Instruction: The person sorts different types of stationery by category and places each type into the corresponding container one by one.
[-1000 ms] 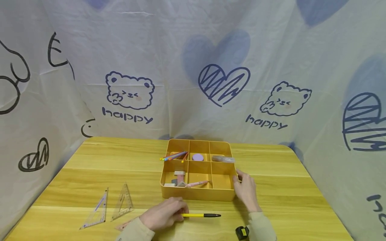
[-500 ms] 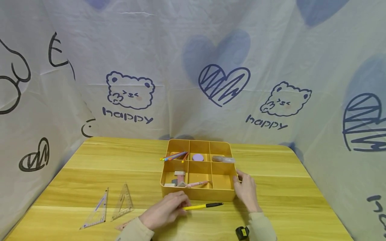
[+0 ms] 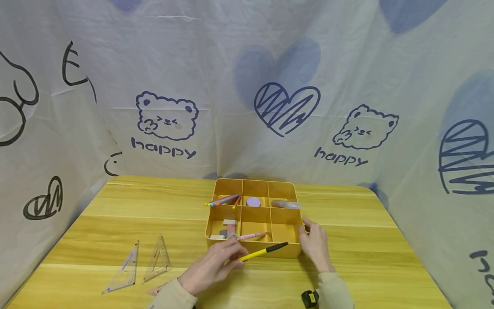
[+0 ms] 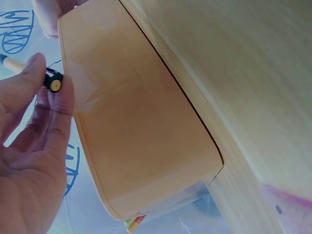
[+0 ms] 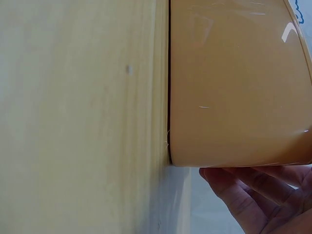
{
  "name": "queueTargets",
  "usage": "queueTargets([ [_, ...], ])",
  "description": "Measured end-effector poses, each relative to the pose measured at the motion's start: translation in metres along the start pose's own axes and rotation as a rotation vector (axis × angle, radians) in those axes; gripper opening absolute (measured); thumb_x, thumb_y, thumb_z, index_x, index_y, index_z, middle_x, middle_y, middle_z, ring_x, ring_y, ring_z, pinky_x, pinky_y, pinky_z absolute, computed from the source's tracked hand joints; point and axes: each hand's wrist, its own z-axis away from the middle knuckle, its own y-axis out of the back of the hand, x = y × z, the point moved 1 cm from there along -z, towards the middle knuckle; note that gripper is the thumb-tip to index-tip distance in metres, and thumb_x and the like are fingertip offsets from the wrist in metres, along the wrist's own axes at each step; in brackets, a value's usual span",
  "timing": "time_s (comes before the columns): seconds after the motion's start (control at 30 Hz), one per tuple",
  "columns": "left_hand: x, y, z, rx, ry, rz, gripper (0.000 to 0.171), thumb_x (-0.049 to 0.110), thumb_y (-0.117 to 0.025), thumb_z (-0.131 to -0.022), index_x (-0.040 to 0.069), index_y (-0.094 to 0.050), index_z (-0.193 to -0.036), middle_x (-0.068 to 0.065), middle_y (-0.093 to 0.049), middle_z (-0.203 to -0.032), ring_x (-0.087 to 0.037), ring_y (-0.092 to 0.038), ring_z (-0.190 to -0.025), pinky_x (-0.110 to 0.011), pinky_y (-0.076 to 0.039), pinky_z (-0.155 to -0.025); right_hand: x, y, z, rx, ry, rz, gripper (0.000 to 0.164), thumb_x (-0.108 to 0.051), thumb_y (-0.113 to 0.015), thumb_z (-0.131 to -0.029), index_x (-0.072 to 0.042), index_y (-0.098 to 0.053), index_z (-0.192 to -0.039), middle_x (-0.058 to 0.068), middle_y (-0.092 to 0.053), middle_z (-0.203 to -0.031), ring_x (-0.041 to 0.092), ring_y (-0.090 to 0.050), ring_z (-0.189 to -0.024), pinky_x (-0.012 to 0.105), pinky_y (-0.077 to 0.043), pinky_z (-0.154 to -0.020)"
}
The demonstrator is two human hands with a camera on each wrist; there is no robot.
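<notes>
My left hand [image 3: 214, 262] pinches a yellow pen [image 3: 255, 255] with a black end between thumb and fingers. In the head view the pen is raised before the front wall of a yellow six-compartment organizer box [image 3: 266, 249], its black end tilted up to the right. The left wrist view shows the pen's black clip end [image 4: 53, 81] between the fingertips. My right hand [image 3: 316, 244] holds the box's right wall, thumb at the rim and fingers along the outside. A pink pen [image 3: 251, 236] lies across the front-left divider. Erasers [image 3: 230, 227] fill the front-left compartment.
Colored pencils [image 3: 225, 200], a round lilac item [image 3: 253, 201] and a clear-wrapped item [image 3: 285, 204] are in the rear compartments. Transparent set squares [image 3: 133, 268] lie on the left of the wooden table [image 3: 370, 240]. A small black object [image 3: 310, 298] sits by the right sleeve.
My left hand has lifted the yellow pen from near the tabletop toward the box's front rim, tilting its black end upward. My right hand stays at the box.
</notes>
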Motion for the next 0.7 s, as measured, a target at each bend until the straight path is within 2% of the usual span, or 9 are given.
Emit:
queueTargets([
  [0.13, 0.0023, 0.0018, -0.0019, 0.055, -0.023, 0.017, 0.023, 0.004, -0.073, -0.08, 0.008, -0.067, -0.102, 0.003, -0.064, -0.094, -0.003, -0.057, -0.075, -0.017, -0.055, -0.065, 0.0006, -0.0005, -0.0003, 0.004, -0.001, 0.001, 0.033, -0.002, -0.055, -0.09, 0.011, -0.063, -0.119, 0.032, -0.066, -0.105, 0.042, -0.063, -0.096, 0.059, -0.051, -0.082],
  [0.33, 0.004, 0.0035, -0.0033, 0.202, -0.065, 0.052, 0.031, -0.002, -0.076, -0.076, 0.004, -0.067, -0.105, -0.005, -0.067, -0.099, -0.009, -0.063, -0.077, -0.019, -0.057, -0.066, 0.0002, -0.0002, -0.0002, -0.001, -0.009, -0.002, 0.033, -0.002, -0.056, -0.09, 0.012, -0.062, -0.12, 0.033, -0.066, -0.106, 0.043, -0.063, -0.097, 0.059, -0.05, -0.084],
  [0.43, 0.0045, 0.0043, -0.0046, 0.257, -0.056, 0.068, 0.032, -0.001, -0.076, -0.075, 0.003, -0.068, -0.106, -0.005, -0.069, -0.097, -0.009, -0.062, -0.075, -0.018, -0.057, -0.063, -0.0001, 0.0, -0.0002, -0.004, -0.013, -0.004, 0.033, -0.002, -0.056, -0.09, 0.012, -0.062, -0.12, 0.033, -0.065, -0.106, 0.043, -0.062, -0.097, 0.059, -0.05, -0.084],
  [0.57, 0.0052, 0.0056, -0.006, 0.315, -0.043, 0.037, 0.031, -0.002, -0.076, -0.075, 0.003, -0.069, -0.105, -0.003, -0.069, -0.094, -0.008, -0.062, -0.073, -0.017, -0.056, -0.061, -0.0003, 0.0002, 0.0, -0.008, -0.02, -0.005, 0.034, -0.002, -0.055, -0.09, 0.012, -0.061, -0.12, 0.033, -0.065, -0.107, 0.043, -0.062, -0.098, 0.06, -0.049, -0.085],
  [0.7, 0.0055, 0.0076, -0.0072, 0.38, -0.042, -0.012, 0.028, -0.006, -0.077, -0.071, 0.001, -0.071, -0.098, -0.007, -0.071, -0.093, -0.015, -0.067, -0.081, -0.022, -0.059, -0.071, -0.0004, 0.0004, 0.0001, -0.007, -0.024, -0.007, 0.034, -0.002, -0.055, -0.09, 0.012, -0.061, -0.121, 0.033, -0.065, -0.106, 0.043, -0.062, -0.098, 0.06, -0.049, -0.085],
])
